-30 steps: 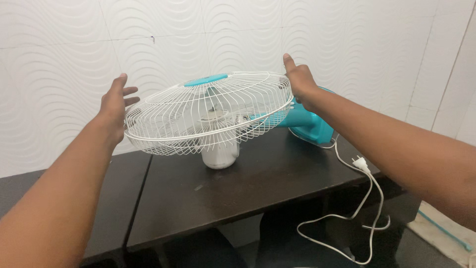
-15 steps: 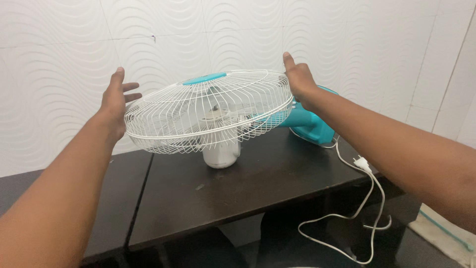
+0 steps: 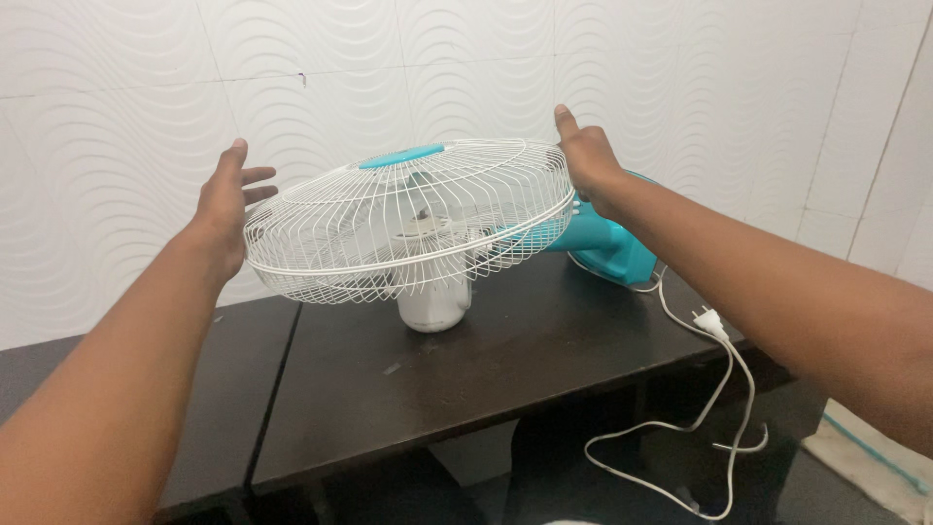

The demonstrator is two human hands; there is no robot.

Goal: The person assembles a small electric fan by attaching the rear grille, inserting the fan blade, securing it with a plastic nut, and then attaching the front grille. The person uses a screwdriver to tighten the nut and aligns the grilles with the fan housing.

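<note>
I have both hands spread wide — left hand (image 3: pixel 226 209) just off the fan cage (image 3: pixel 408 219), right hand (image 3: pixel 586 160) against its rim, gripping nothing — so I'd press evenly.

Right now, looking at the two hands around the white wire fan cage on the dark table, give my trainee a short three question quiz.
1. True or false: the white wire fan cage faces up, its motor housing resting on the dark wooden table.
2. Which hand touches the cage rim? A) left hand B) right hand
3. What hangs off the table's right edge?

Key:
1. True.
2. B; the left hand is open beside the rim, contact unclear.
3. The white power cord with its plug, unplugged.
</note>
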